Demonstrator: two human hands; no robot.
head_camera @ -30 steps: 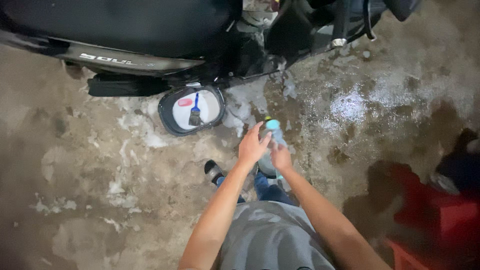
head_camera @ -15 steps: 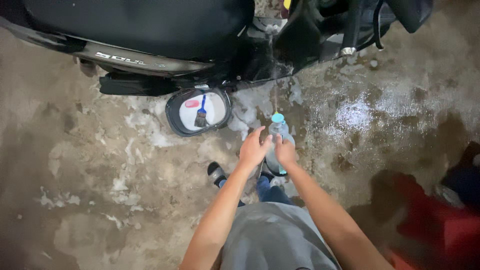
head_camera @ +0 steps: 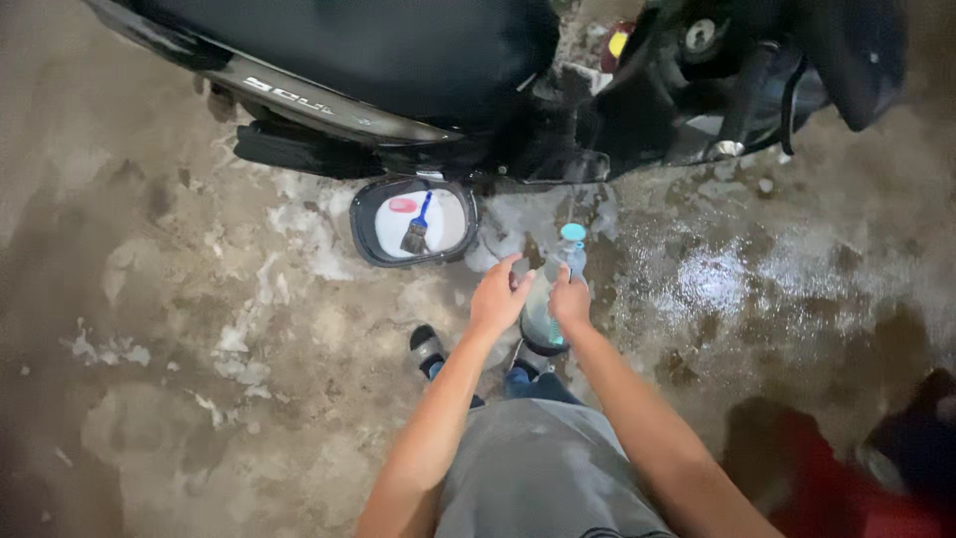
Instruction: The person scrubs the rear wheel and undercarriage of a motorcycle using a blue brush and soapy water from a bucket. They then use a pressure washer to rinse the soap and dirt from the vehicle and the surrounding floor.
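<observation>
A clear plastic bottle (head_camera: 547, 299) with a light blue cap sits between both hands, its cap pointing toward a black scooter (head_camera: 418, 70). My right hand (head_camera: 572, 299) grips the bottle's side. My left hand (head_camera: 498, 294) is against its other side with the fingers spread. A thin stream of water runs from the cap toward the scooter's underside. On the ground just left of the hands lies a dark oval basin (head_camera: 413, 221) with foamy water, a blue-handled brush (head_camera: 417, 227) and a pink sponge (head_camera: 402, 204).
The concrete floor (head_camera: 199, 329) is wet, with patches of white foam and a shiny puddle (head_camera: 717, 279) on the right. My sandalled foot (head_camera: 427, 349) rests below the basin. Red and dark objects (head_camera: 876, 478) sit at the lower right corner.
The view has shifted, so the scooter and basin sit lower and further right in frame. The bottle stays in both hands, and my left fingers have spread more.
</observation>
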